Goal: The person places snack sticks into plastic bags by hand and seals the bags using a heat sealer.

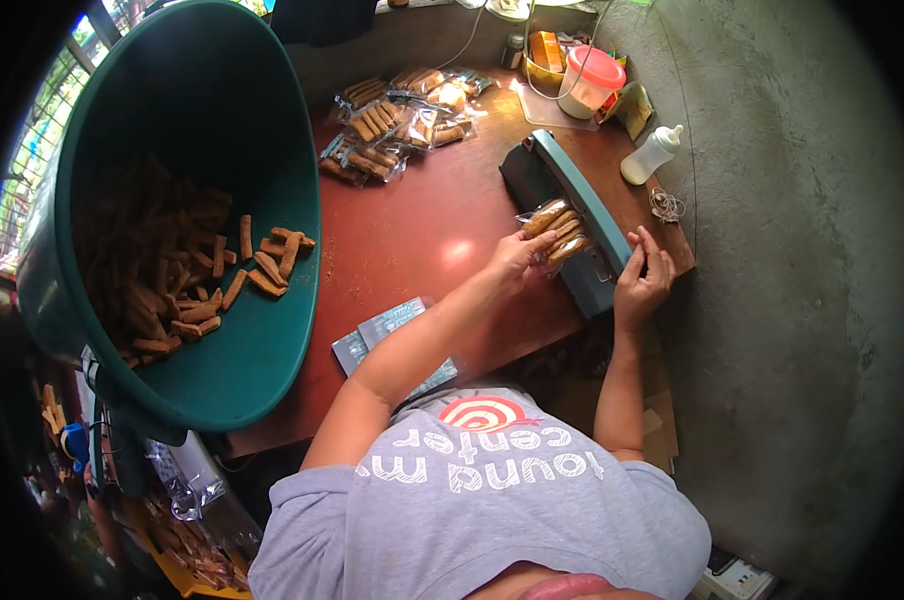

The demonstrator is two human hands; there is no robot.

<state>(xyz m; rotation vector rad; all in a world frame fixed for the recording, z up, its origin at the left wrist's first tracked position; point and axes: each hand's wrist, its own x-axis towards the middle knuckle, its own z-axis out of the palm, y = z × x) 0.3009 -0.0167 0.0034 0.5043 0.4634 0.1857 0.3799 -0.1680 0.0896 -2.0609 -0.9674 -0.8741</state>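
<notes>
My left hand point(519, 256) is closed on a clear plastic bag of biscuit sticks point(558, 228), with its far end at the jaw of an impulse sealer point(585, 285). The sealer's long teal arm point(579, 190) slants across the right part of the table, over the bag's edge. By the near end of that arm is my right hand point(645, 277), fingers loosely bent and apart, nothing between them. Under my left forearm lie several flat printed packets point(380, 328).
A big green tub point(307, 330) of loose biscuit sticks point(172, 290) leans at the left. Several filled bags point(392, 125) are piled at the table's back. A baby bottle point(652, 155), a red-lidded tub point(590, 85) and a coiled cord point(666, 206) sit by the wall.
</notes>
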